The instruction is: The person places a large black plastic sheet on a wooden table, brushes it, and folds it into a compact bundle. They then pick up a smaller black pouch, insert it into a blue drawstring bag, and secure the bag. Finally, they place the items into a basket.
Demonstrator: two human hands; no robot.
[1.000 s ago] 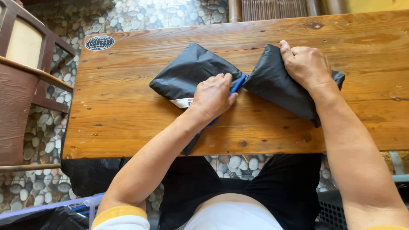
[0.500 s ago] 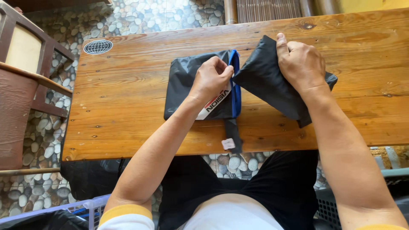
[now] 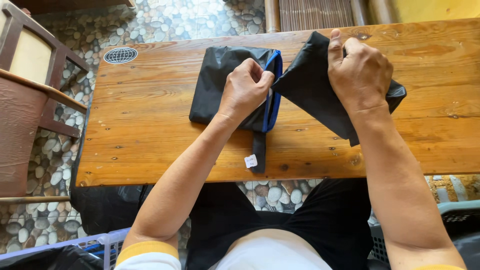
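Black garment (image 3: 225, 85) at frame centre, pinched by left hand (image 3: 245, 90); sleeve (image 3: 310, 85) gripped in right hand (image 3: 360, 67).

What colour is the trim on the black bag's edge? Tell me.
Blue trim on the black bag, by the left hand; head view shows it.

We spotted a small white tag (image 3: 250, 161) hanging off a dark strap at the table's near edge, and a round globe sticker (image 3: 120, 55) at its far-left corner.

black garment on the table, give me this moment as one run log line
left hand: pinching blue trim | right hand: gripping black garment | wooden table: garment partly folded
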